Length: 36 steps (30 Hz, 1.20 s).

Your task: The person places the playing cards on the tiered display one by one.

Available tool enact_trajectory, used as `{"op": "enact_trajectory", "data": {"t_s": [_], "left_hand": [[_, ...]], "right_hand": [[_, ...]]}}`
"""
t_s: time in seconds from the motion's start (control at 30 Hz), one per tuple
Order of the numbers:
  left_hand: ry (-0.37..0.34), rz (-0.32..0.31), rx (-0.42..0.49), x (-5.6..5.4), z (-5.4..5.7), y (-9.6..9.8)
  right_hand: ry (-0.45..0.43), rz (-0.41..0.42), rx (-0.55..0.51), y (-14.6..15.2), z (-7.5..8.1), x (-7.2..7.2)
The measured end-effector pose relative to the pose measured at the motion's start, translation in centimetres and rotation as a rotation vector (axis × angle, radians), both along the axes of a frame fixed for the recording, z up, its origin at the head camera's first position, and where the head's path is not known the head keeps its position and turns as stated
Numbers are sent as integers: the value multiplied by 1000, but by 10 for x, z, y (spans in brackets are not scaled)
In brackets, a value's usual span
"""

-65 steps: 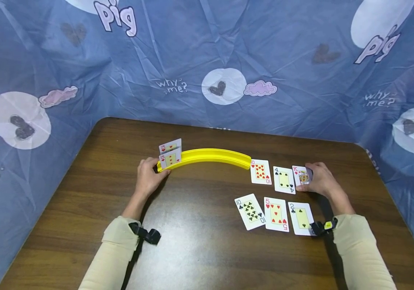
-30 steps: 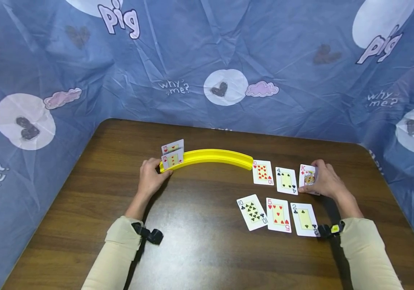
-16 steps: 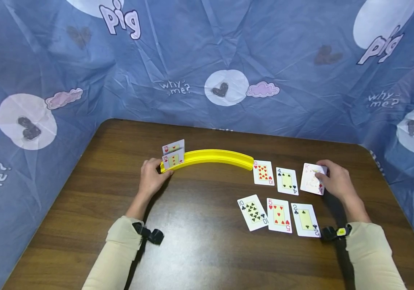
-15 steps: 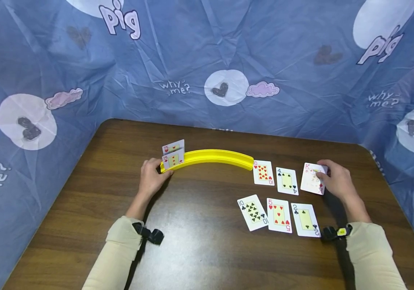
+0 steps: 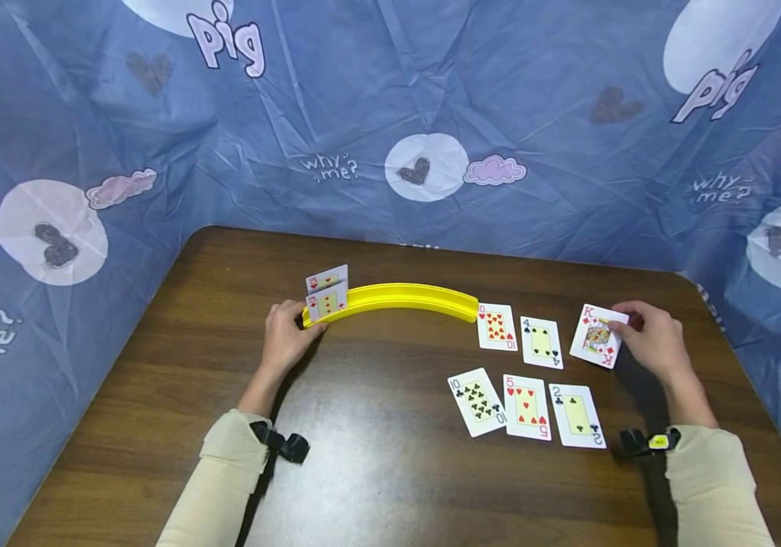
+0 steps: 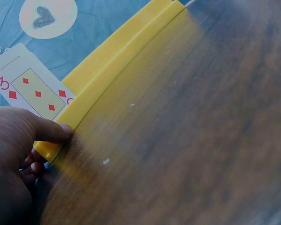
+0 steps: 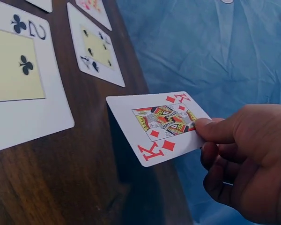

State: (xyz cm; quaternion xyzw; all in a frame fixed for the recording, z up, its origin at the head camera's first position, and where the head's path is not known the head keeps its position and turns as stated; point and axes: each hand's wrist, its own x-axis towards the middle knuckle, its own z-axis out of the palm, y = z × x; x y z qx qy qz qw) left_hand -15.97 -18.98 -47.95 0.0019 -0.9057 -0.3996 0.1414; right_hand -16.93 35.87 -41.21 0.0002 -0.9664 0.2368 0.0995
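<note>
My right hand [image 5: 657, 340] pinches the king of diamonds [image 5: 597, 336] by its right edge, thumb on the face. In the right wrist view the king [image 7: 161, 123] is tilted above the table with a shadow below it. My left hand [image 5: 286, 334] grips the left end of a curved yellow card holder [image 5: 407, 295], thumb along its front side. Two red cards stand upright in the holder's left end, the three of diamonds [image 5: 327, 302] in front of a three of hearts [image 5: 325, 278]. The ten of hearts [image 5: 496, 327] and four of spades [image 5: 541, 342] lie left of the king.
Nearer the front lie the ten of clubs [image 5: 476, 403], five of hearts [image 5: 526, 407] and two of clubs [image 5: 577, 415], face up on the brown wooden table [image 5: 377, 486]. A blue printed cloth [image 5: 336, 91] hangs behind the table.
The king of diamonds has come off the table in my right hand, drawn to the right and away from the four of spades. My left hand keeps its grip on the card holder.
</note>
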Motion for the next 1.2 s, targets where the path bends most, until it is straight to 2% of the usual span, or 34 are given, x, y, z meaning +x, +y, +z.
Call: {"op": "enact_trajectory", "data": {"t_s": [0.23,0.47,0.67,1.2], "left_hand": [[-19,0,-4,0,1,0],[-6,-6,-8,1,3,0],[-14,-6,-2,1,3,0],[-7,-6,0,1,2,0]], "right_hand": [[36,-42,-69,3,6,1],[4,-73,-213,-4,12,-2],[36,-66,-287,-16,21,-5],[69,26,-309,-50,40,-12]]}}
